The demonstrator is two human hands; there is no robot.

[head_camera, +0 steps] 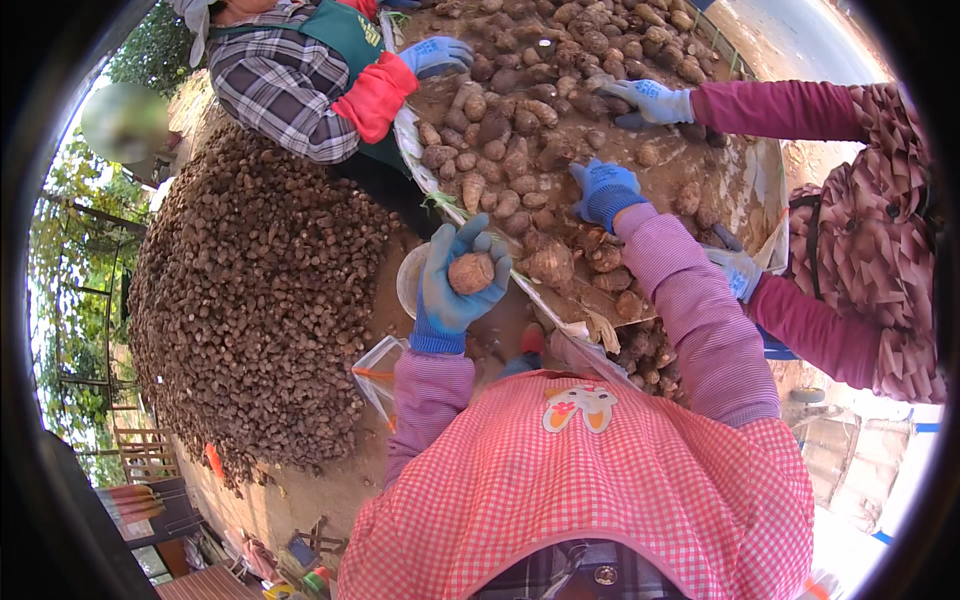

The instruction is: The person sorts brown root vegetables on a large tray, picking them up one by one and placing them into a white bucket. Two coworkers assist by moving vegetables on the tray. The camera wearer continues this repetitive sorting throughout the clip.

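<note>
My left hand, in a blue work glove, is turned palm up near the table's edge with a brown taro corm cupped in its fingers. My right hand, also in a blue glove, reaches over the sorting table, close to the spread-out taros; its palm side is hidden. Left of it lie many small taro corms. Larger ones, among them a round taro, rest between my two arms at the near edge.
A huge heap of taros covers the ground at left. A pale bucket stands beside my left hand. One co-worker's gloved hand is at the table's far left; another's hands work at the right. A clear plastic-sided container sits below.
</note>
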